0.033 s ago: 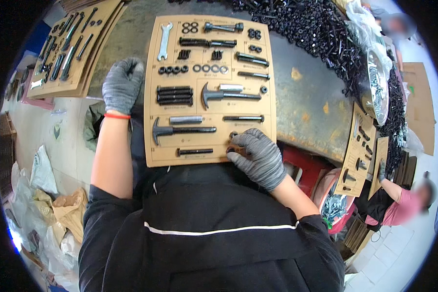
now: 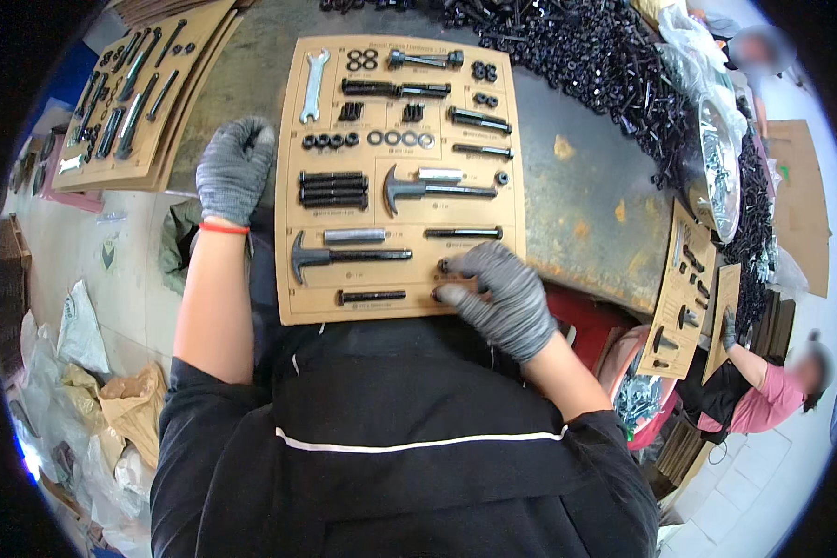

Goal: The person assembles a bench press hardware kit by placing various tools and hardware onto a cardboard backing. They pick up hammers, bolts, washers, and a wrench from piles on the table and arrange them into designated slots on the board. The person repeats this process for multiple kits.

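The board (image 2: 400,278) is tan with dark lettering, its wrench (image 2: 316,86) at 11 o'clock silver, its bolts (image 2: 372,298) black. At 9 and 5 o'clock from it, the left glove (image 2: 236,171) and right glove (image 2: 510,305) are streaked light and dark grey. The wristband (image 2: 224,228) is orange-red; the garment (image 2: 418,493) at 6 o'clock is black with one white stripe (image 2: 418,446). The bench (image 2: 591,181) at 3 o'clock is grey, blotched rusty ochre.

Bare metal table (image 2: 581,186) is leaving a passage along the hardware board's (image 2: 325,314) right edge, with a heap of black bolts (image 2: 604,74) blocking the far side. The left hand (image 2: 236,169) is plugging the gap toward the stacked boards (image 2: 149,58); beyond it, table is opening. The right hand (image 2: 504,302) is obstructing the board's lower right corner.
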`<control>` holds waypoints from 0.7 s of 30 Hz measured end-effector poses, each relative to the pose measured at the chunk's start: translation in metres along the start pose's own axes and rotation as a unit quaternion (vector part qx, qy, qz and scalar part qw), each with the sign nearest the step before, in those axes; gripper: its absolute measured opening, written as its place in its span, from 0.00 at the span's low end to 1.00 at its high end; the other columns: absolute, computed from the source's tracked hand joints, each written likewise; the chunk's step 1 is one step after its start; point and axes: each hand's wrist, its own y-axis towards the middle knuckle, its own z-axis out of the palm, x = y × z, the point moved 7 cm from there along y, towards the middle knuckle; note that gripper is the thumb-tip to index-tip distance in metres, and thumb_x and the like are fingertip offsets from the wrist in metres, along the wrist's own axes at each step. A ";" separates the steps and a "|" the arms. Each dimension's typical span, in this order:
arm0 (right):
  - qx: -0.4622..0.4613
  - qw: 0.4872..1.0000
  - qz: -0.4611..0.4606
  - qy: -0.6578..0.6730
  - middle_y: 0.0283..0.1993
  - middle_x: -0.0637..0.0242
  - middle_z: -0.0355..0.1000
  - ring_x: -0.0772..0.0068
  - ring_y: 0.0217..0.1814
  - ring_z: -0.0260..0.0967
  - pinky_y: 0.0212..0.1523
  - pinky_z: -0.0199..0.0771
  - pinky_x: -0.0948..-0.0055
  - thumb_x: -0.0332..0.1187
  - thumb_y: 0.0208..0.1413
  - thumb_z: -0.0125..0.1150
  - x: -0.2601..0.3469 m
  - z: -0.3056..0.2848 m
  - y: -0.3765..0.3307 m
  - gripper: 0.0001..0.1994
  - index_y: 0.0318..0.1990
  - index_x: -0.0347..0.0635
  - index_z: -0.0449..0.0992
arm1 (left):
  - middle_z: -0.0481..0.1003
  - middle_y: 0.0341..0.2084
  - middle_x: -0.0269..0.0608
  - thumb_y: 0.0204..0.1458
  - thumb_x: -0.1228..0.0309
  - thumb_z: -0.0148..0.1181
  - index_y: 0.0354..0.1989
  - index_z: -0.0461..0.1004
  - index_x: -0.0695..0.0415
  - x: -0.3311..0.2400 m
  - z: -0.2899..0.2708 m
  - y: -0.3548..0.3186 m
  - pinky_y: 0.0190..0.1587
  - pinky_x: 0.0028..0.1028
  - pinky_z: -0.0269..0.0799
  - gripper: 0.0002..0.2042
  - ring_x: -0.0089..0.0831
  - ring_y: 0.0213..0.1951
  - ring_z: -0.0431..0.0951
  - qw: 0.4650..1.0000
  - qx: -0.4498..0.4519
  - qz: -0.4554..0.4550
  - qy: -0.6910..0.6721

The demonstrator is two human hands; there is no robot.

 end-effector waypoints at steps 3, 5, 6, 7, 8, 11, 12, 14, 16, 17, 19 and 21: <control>-0.088 0.996 0.009 -0.022 0.38 0.60 0.74 0.60 0.40 0.73 0.45 0.74 0.65 0.34 0.52 0.65 -0.017 -0.051 0.041 0.09 0.40 0.43 0.77 | 0.76 0.28 0.43 0.50 0.67 0.63 0.37 0.78 0.56 0.002 -0.002 -0.001 0.36 0.30 0.73 0.09 0.34 0.28 0.75 1.000 -0.007 -0.002 -0.014; -0.166 0.974 0.039 -0.148 0.42 0.58 0.73 0.59 0.42 0.73 0.48 0.73 0.65 0.32 0.52 0.64 -0.039 -0.079 0.082 0.10 0.42 0.44 0.77 | 0.76 0.28 0.43 0.50 0.67 0.63 0.37 0.78 0.56 0.001 -0.003 -0.001 0.35 0.29 0.72 0.08 0.34 0.27 0.75 1.000 -0.007 0.005 -0.014; -0.152 0.974 0.075 -0.147 0.43 0.57 0.73 0.58 0.43 0.72 0.49 0.73 0.65 0.31 0.52 0.64 -0.054 -0.087 0.103 0.11 0.44 0.45 0.77 | 0.76 0.28 0.43 0.50 0.68 0.63 0.37 0.78 0.56 -0.004 -0.003 0.000 0.35 0.29 0.72 0.08 0.33 0.27 0.75 1.000 -0.004 0.012 -0.007; -0.137 0.974 0.109 -0.146 0.44 0.57 0.73 0.58 0.45 0.72 0.51 0.72 0.65 0.31 0.52 0.64 -0.069 -0.094 0.124 0.13 0.45 0.46 0.77 | 0.76 0.28 0.43 0.50 0.68 0.63 0.37 0.78 0.56 -0.006 -0.003 0.002 0.35 0.29 0.72 0.08 0.33 0.27 0.75 1.000 -0.003 0.017 0.001; -0.114 0.977 0.094 -0.151 0.45 0.57 0.73 0.57 0.47 0.72 0.51 0.72 0.65 0.31 0.51 0.64 -0.084 -0.094 0.144 0.13 0.46 0.47 0.77 | 0.75 0.27 0.40 0.50 0.69 0.64 0.37 0.78 0.56 -0.005 -0.003 0.003 0.33 0.27 0.72 0.08 0.29 0.26 0.73 0.999 -0.013 0.016 -0.028; -0.025 0.975 0.072 -0.207 0.44 0.55 0.75 0.54 0.45 0.74 0.49 0.73 0.62 0.33 0.50 0.66 -0.113 -0.080 0.186 0.15 0.46 0.46 0.77 | 0.74 0.26 0.36 0.50 0.70 0.64 0.37 0.78 0.57 -0.009 -0.011 -0.001 0.34 0.23 0.70 0.07 0.23 0.26 0.71 0.996 -0.015 -0.032 -0.080; -0.005 0.973 0.088 -0.213 0.43 0.55 0.75 0.54 0.44 0.74 0.49 0.73 0.62 0.33 0.50 0.66 -0.115 -0.074 0.194 0.15 0.46 0.46 0.77 | 0.74 0.27 0.32 0.51 0.73 0.63 0.36 0.77 0.59 0.000 -0.016 -0.009 0.35 0.19 0.67 0.06 0.18 0.28 0.70 0.987 -0.043 -0.030 -0.149; 0.005 0.968 0.120 -0.219 0.44 0.55 0.76 0.56 0.45 0.74 0.49 0.73 0.63 0.34 0.49 0.66 -0.117 -0.074 0.196 0.16 0.47 0.46 0.77 | 0.75 0.31 0.31 0.54 0.75 0.59 0.39 0.76 0.62 0.002 -0.024 -0.026 0.36 0.19 0.67 0.07 0.17 0.32 0.70 0.943 -0.016 -0.161 -0.290; -0.005 0.979 0.127 -0.160 0.44 0.56 0.76 0.55 0.44 0.74 0.49 0.73 0.64 0.36 0.50 0.66 -0.128 -0.083 0.194 0.16 0.47 0.44 0.77 | 0.74 0.31 0.34 0.54 0.70 0.58 0.41 0.75 0.62 -0.005 -0.041 -0.052 0.35 0.18 0.66 0.10 0.18 0.32 0.70 0.931 -0.005 -0.180 -0.318; -0.018 0.984 0.122 -0.131 0.44 0.56 0.76 0.55 0.44 0.74 0.50 0.73 0.64 0.36 0.50 0.66 -0.127 -0.089 0.191 0.17 0.47 0.43 0.77 | 0.74 0.30 0.34 0.54 0.70 0.59 0.42 0.74 0.61 0.006 -0.035 -0.074 0.34 0.18 0.66 0.11 0.18 0.32 0.70 0.888 0.042 -0.243 -0.388; -0.108 0.983 0.079 -0.122 0.45 0.56 0.75 0.55 0.46 0.72 0.51 0.72 0.63 0.35 0.54 0.61 -0.127 -0.106 0.191 0.14 0.47 0.42 0.77 | 0.74 0.30 0.35 0.54 0.69 0.59 0.46 0.73 0.60 -0.006 -0.039 -0.114 0.33 0.16 0.65 0.13 0.19 0.31 0.71 0.827 0.128 -0.342 -0.427; -0.155 0.971 -0.018 -0.183 0.45 0.55 0.74 0.53 0.48 0.72 0.53 0.70 0.61 0.37 0.58 0.54 -0.126 -0.108 0.208 0.13 0.47 0.43 0.77 | 0.75 0.35 0.37 0.56 0.61 0.57 0.46 0.73 0.62 -0.026 -0.030 -0.154 0.39 0.22 0.70 0.17 0.23 0.35 0.73 0.767 0.268 -0.402 -0.422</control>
